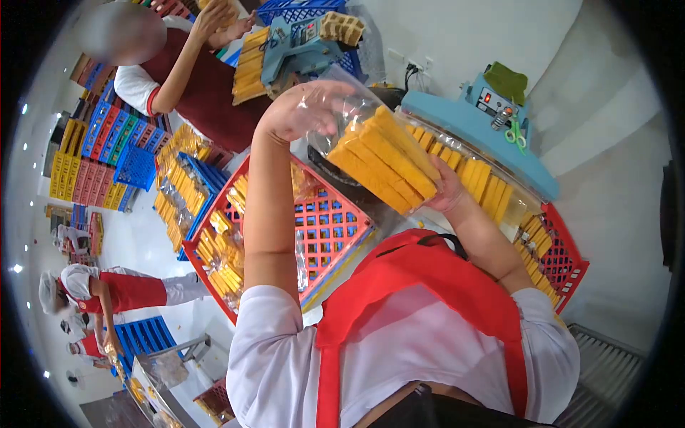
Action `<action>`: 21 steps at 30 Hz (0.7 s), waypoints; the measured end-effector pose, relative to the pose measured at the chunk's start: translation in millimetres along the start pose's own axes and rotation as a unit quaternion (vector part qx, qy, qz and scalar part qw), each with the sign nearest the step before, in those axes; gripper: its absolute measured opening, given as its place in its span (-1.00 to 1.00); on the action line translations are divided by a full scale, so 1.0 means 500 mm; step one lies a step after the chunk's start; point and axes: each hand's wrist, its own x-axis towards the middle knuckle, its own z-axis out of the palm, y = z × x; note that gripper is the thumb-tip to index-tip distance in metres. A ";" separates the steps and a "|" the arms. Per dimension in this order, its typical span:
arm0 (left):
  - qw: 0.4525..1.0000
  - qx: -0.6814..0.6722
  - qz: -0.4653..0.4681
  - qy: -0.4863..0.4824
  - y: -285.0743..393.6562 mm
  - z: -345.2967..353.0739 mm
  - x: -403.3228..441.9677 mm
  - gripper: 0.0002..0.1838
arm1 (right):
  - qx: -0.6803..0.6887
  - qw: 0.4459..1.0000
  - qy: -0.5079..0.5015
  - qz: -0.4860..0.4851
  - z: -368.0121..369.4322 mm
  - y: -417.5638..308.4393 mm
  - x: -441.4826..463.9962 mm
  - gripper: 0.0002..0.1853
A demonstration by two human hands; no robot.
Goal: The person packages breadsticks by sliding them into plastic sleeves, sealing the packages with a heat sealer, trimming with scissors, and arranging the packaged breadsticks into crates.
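Note:
A clear plastic bag (347, 107) filled with several long yellow bars (385, 160) is held up in front of my chest. My left hand (310, 110) is at the bag's upper left end, its fingers bent and partly seen through the plastic. The lower right end of the bag rests in my right hand (446, 187), whose fingers are wrapped round it and partly hidden behind the bars. Just beyond my right hand, more yellow bars (485, 187) lie in rows beside a light blue sealing machine (474, 132).
Red crates (335, 225) with bagged bars stand at the left, another red crate (564, 253) at the right. Across from me a co-worker (193, 93) stands by a second blue machine (303, 53). Green scissors (515, 134) hang on the near machine. Other workers (132, 289) are further left.

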 end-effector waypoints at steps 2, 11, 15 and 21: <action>0.923 -0.380 0.056 0.000 -0.025 0.000 0.043 -0.41 | 0.003 0.999 -0.011 -0.035 0.022 -0.012 -0.012 -0.38; 0.946 -0.191 0.179 0.193 -0.055 0.290 0.154 -0.14 | -0.282 0.891 0.129 -0.331 0.059 -0.087 -0.040 -0.47; 0.900 -0.394 0.185 0.025 -0.036 0.293 0.172 -0.20 | -0.146 0.926 0.126 -0.323 0.051 -0.108 -0.073 -0.44; 0.956 -0.089 0.246 0.135 -0.057 0.330 0.214 -0.33 | -0.224 0.877 0.184 -0.383 0.087 -0.105 -0.112 -0.44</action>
